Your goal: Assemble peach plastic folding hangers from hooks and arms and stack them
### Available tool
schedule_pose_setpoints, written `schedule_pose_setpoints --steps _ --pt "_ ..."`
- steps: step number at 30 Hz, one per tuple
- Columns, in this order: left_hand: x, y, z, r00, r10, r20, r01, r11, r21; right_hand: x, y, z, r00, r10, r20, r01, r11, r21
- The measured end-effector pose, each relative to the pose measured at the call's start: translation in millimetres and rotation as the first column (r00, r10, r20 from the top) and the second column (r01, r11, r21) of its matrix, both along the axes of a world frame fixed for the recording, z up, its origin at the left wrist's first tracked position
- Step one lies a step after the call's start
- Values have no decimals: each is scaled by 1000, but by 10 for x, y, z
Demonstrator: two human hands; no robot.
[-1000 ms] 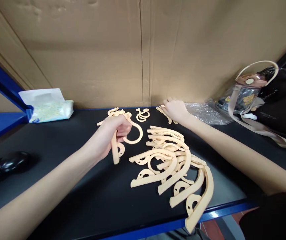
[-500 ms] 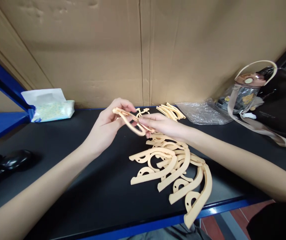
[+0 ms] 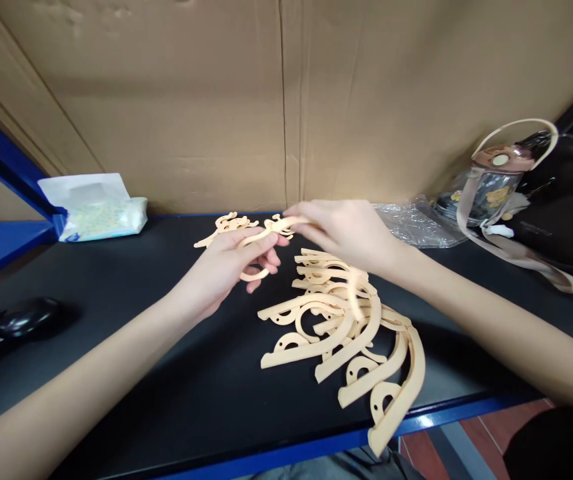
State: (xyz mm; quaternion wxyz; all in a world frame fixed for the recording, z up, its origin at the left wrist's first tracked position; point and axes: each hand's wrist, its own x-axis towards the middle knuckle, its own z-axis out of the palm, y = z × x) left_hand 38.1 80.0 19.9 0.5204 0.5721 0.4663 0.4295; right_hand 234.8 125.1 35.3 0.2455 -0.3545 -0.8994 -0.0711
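Above the middle of the black table, my left hand (image 3: 229, 270) is closed around a beige folding hanger (image 3: 272, 227). A curved part of it loops below my fingers. My right hand (image 3: 346, 230), also closed, pinches a beige arm at the hanger's right side; its fingertips are partly hidden. A blurred curved beige piece (image 3: 355, 297) shows just under my right hand; I cannot tell whether it is joined to the hanger. Several beige folding hangers (image 3: 336, 343) lie overlapped in front of my right forearm. Behind my left hand lies a small pile of beige hanger parts (image 3: 221, 227).
A tissue pack (image 3: 103, 217) stands at the back left, with a shiny black object (image 3: 31, 319) nearer me. Clear plastic wrapping (image 3: 413, 223), a strapped bottle (image 3: 499, 180) and a black bag (image 3: 561, 213) are at the right. Cardboard (image 3: 176, 107) walls off the back.
My hands have moved apart: the left slightly lower, the right further right and up. The hanger between them is turned and spread. The small parts pile behind my left hand has come into view.
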Motion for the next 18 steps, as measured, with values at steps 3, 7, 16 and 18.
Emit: schedule_pose_setpoints --steps 3,7,16,18 --pt "8 -22 2 998 -68 3 68 994 -88 -58 -150 24 954 -15 299 -34 987 158" --pt "24 1 -27 995 -78 60 87 985 -150 -107 -235 29 892 -18 452 -51 989 139" --pt "277 121 -84 967 85 -239 -51 988 147 172 297 -88 996 -20 -87 -22 885 -464" --pt "276 351 -61 950 173 -259 -133 977 165 280 451 -54 907 -188 -376 -102 770 -630"
